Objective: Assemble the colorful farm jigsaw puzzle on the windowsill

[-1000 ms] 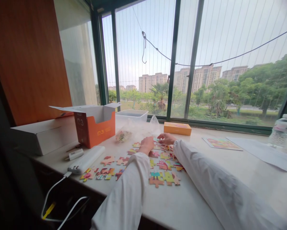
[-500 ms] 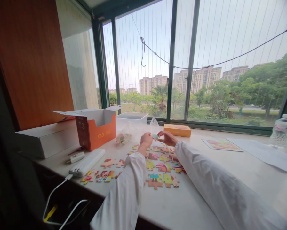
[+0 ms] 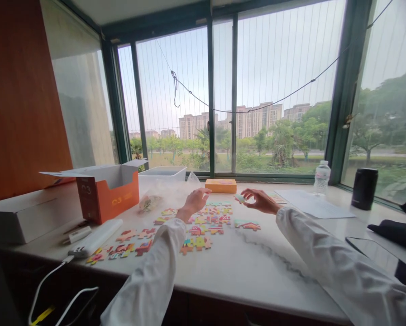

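Colourful jigsaw pieces (image 3: pixel 203 226) lie scattered over a white marble sill (image 3: pixel 243 267). My right hand (image 3: pixel 260 200) hovers above them and pinches one small puzzle piece (image 3: pixel 239 198) between thumb and fingers. My left hand (image 3: pixel 195 201) is raised beside it, fingers loosely curled and apart, holding nothing. Both arms wear white sleeves. A loose piece (image 3: pixel 247 224) lies just below my right hand.
An open orange box (image 3: pixel 109 192) and a white box (image 3: pixel 17 217) stand at the left, with a power bank (image 3: pixel 96 235) and cable. A clear tub (image 3: pixel 162 174), flat orange box (image 3: pixel 221 185), plastic bag (image 3: pixel 150 201), water bottle (image 3: pixel 321 177), paper sheets (image 3: pixel 311 203) and black cylinder (image 3: pixel 364 188) line the window.
Both hands lifted off the pieces. My right hand took the small piece and moved right, away from my left hand. The camera view swung to the right.
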Tool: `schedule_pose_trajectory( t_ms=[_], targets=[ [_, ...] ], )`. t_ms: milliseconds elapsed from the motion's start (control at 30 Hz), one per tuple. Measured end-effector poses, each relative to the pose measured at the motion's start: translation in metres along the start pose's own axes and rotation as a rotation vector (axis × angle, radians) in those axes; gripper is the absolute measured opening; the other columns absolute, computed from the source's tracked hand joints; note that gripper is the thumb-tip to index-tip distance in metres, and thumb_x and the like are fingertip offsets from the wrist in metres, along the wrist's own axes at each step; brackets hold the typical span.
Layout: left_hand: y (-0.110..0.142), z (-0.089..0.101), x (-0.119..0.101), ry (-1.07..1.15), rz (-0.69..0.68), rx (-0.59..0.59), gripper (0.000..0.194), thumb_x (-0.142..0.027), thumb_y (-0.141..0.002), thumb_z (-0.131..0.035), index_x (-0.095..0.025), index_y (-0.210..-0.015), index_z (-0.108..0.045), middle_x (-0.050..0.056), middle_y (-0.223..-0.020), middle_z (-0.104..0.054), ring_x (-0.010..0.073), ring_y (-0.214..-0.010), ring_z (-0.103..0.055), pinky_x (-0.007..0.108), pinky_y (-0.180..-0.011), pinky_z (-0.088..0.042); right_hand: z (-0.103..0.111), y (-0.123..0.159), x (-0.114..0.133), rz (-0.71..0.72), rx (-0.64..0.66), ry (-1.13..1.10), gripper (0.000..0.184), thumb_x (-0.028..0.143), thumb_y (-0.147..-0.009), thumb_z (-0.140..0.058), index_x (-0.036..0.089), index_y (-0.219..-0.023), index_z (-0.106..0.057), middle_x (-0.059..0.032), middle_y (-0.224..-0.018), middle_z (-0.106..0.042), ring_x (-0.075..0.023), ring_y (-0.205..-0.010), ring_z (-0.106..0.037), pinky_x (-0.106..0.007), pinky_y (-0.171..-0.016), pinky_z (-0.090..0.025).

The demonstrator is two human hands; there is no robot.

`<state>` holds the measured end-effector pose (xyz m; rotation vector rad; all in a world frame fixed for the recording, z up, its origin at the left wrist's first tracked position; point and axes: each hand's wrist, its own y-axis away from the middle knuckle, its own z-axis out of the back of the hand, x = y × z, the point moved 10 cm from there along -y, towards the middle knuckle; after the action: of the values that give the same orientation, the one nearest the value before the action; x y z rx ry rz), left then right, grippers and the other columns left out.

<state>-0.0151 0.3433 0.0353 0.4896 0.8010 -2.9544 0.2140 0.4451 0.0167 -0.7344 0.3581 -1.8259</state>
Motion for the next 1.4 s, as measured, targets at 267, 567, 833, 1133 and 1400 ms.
schedule_pose_trajectory(
  t_ms=[267, 567, 833, 1133, 1400],
  targets=[
    [-0.005, -0.060, -0.120, -0.091, -0.190, 0.191, 0.031, -0.033, -0.096, -0.048, -0.030, -0.116, -0.071, 0.000, -0.119, -0.072, 0.0196, -0.110, -0.065, 0.031, -0.099, -0.048, 0.054, 0.100, -0.067, -0.165, 0.057, -0.069, 0.041, 0.041, -0.081, -0.065, 0.021, -0.118, -0.066, -0.0070, -0.099, -0.073, -0.0200, -0.084, -0.070, -0.034, -0.077, -0.057],
    [0.027, -0.111, -0.162, -0.161, -0.486, 0.307, 0.031, -0.032, -0.099, -0.045, -0.034, -0.118, -0.069, -0.001, -0.123, -0.069, 0.0176, -0.096, -0.068, 0.027, -0.084, -0.049, 0.034, 0.103, -0.028, 0.037, 0.245, -0.009, 0.033, 0.030, -0.082, -0.068, 0.029, -0.114, -0.075, -0.0044, -0.099, -0.073, -0.0160, -0.086, -0.067, -0.029, -0.083, -0.052],
    [0.037, -0.123, -0.166, -0.038, -0.504, 0.459, 0.036, -0.023, -0.095, -0.046, -0.036, -0.114, -0.073, -0.003, -0.119, -0.071, 0.0151, -0.097, -0.067, 0.021, -0.084, -0.046, 0.014, 0.111, -0.031, 0.002, 0.234, 0.057, 0.029, 0.030, -0.082, -0.071, 0.036, -0.110, -0.076, -0.0038, -0.105, -0.070, -0.0191, -0.093, -0.067, -0.031, -0.090, -0.049],
    [0.038, -0.130, -0.157, 0.048, -0.482, 0.454, 0.035, -0.020, -0.090, -0.051, -0.035, -0.110, -0.075, -0.002, -0.115, -0.072, 0.0160, -0.099, -0.067, 0.021, -0.088, -0.048, 0.004, 0.110, -0.029, 0.035, 0.271, 0.034, 0.030, 0.032, -0.085, -0.068, 0.036, -0.114, -0.074, -0.0042, -0.107, -0.069, -0.0194, -0.096, -0.067, -0.032, -0.092, -0.049],
    [0.037, -0.133, -0.153, 0.047, -0.448, 0.481, 0.045, -0.011, -0.083, -0.052, -0.036, -0.114, -0.074, -0.002, -0.118, -0.071, 0.0170, -0.104, -0.066, 0.023, -0.090, -0.049, 0.002, 0.110, -0.027, 0.027, 0.315, 0.074, 0.032, 0.031, -0.086, -0.066, 0.037, -0.116, -0.073, -0.0044, -0.107, -0.069, -0.0203, -0.096, -0.067, -0.035, -0.093, -0.048]
  ],
)
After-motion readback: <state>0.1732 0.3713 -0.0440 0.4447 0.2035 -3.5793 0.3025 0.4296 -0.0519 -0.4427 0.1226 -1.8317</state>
